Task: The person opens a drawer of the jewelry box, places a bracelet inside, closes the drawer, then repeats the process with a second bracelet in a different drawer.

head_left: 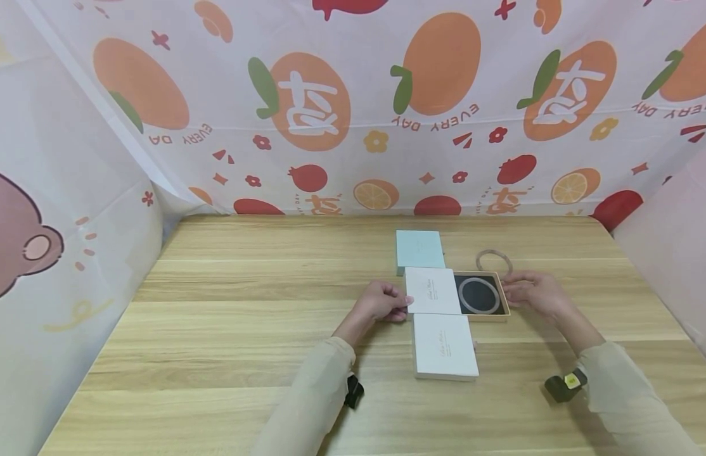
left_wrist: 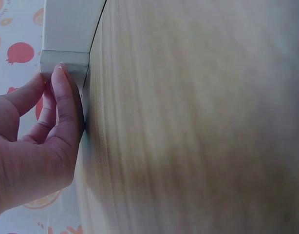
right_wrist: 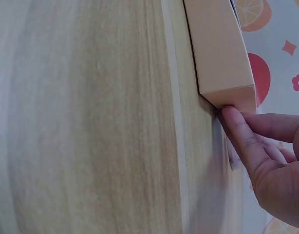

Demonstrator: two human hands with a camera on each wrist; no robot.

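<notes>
A white drawer-style gift box stands partly pulled out: its white sleeve (head_left: 433,291) at the left, its inner tray (head_left: 504,291) sticking out at the right. A pale bangle (head_left: 461,297) lies on the tray's black lining. My left hand (head_left: 381,301) grips the sleeve's left end between thumb and fingers, with a fingertip on the greyish end (left_wrist: 74,61) in the left wrist view. My right hand (head_left: 532,292) has thumb and finger together at the tray's right end, against the tan end face (right_wrist: 237,96); the tab there is hidden. Behind these fingers lies a second bangle (head_left: 494,252).
A light-blue box (head_left: 419,248) stands just behind the sleeve, and another white box (head_left: 444,345) lies just in front of it. The wooden table (head_left: 227,329) reaches back to a fruit-printed cloth (head_left: 353,126). Cloth also hangs at both sides.
</notes>
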